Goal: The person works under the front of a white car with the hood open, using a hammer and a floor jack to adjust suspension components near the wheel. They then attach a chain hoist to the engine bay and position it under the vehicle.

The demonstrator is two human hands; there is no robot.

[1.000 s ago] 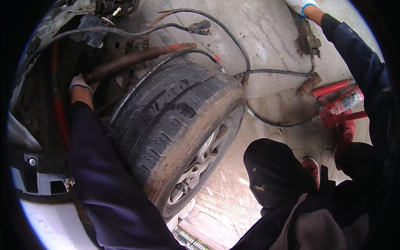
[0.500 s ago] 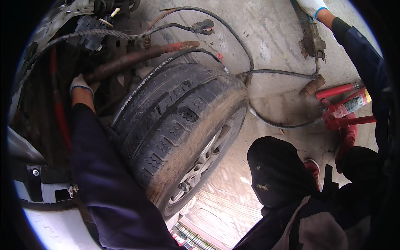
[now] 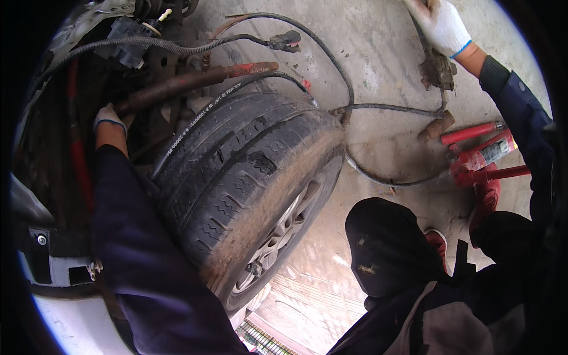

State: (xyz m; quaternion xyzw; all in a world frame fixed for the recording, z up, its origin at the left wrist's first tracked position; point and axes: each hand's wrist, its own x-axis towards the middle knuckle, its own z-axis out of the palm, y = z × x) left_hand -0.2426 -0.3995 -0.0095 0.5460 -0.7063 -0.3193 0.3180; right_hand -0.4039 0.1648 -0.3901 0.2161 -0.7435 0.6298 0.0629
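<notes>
A rusty hydraulic ram [image 3: 177, 87] with a worn red end lies slanted above the tyre, reaching into the car's body. My left hand [image 3: 109, 116], in a white glove, is closed around its inner lower end; the fingertips are hidden. At the top right, my gloved right hand [image 3: 441, 26] extends over a dark metal bar with a rusty bracket [image 3: 438, 74] on the floor. Its fingers look stretched and apart, partly cut off by the upper edge. No object shows in that hand.
A wheel [image 3: 254, 160] stands between my arms, a black hose [image 3: 204, 115] running over it. To the right are a red hand pump [image 3: 482, 157] and a rusty short tube [image 3: 436, 126]. A corrugated cable [image 3: 168, 44] crosses the car's exposed front. My knee [image 3: 384, 248] is bent beside the wheel.
My right hand has come further into view, moving down over the bar. The left hand stays at the ram's end. The whole view has shifted slightly.
</notes>
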